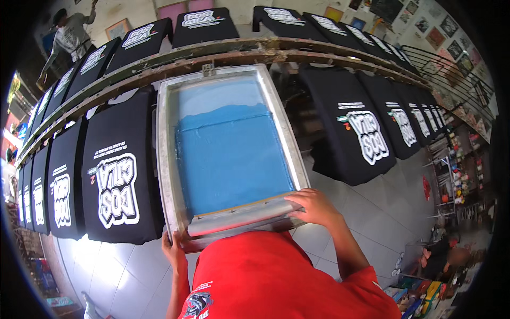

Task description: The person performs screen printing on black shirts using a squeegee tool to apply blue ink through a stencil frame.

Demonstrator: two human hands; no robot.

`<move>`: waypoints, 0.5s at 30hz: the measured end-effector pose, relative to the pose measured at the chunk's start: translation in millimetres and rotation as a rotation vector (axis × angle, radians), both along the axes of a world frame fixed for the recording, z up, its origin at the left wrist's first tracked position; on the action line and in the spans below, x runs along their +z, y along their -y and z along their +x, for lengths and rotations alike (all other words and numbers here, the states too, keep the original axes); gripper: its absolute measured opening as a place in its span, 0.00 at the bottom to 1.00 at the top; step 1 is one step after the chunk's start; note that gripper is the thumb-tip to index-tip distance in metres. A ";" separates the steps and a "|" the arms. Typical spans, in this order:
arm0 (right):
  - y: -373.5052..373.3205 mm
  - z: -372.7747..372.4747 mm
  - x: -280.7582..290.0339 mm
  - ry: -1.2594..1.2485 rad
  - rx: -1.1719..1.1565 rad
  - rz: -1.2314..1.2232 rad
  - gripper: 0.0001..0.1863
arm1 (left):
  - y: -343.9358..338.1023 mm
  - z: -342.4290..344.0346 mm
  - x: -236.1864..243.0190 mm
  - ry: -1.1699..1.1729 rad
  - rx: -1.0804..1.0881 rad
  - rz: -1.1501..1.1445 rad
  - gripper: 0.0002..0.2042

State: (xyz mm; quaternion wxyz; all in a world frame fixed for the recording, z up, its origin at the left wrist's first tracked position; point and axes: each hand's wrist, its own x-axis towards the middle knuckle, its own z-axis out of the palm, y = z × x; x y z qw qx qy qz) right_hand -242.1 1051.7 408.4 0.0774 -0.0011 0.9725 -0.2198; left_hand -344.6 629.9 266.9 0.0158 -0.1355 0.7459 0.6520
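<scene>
In front of me lies a screen printing frame point(287, 125) with a pale metal rim and a blue mesh point(234, 159). My left hand point(173, 251) grips the frame at its near left corner, fingers against the outer side. Over the near right corner, my right hand point(314, 206) is closed on the frame, its fingertips reaching in beside the end of a squeegee point(239, 216). That long grey squeegee lies across the near end of the screen. Whatever is under the frame is hidden.
Black T-shirts with white prints hang over boards left point(116, 175) and right point(353, 127), with more in a far row point(206, 25). Long rails point(223, 57) run behind the frame. Another person point(71, 34) stands far left. Shelves with bottles point(459, 170) stand right.
</scene>
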 end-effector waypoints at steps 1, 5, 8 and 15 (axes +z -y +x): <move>-0.8 1.3 1.4 0.024 0.000 -0.004 0.25 | 1.0 1.7 8.9 0.053 -0.030 -0.007 0.13; 0.9 2.9 0.2 -0.007 -0.010 -0.014 0.26 | -2.9 2.1 5.0 -0.021 0.044 -0.058 0.17; 3.0 5.7 -2.1 -0.039 -0.024 -0.003 0.26 | 2.0 0.2 7.1 0.004 -0.028 -0.050 0.18; 4.4 6.9 -2.8 -0.125 -0.017 0.003 0.25 | -0.2 -1.5 8.7 0.018 -0.036 -0.041 0.19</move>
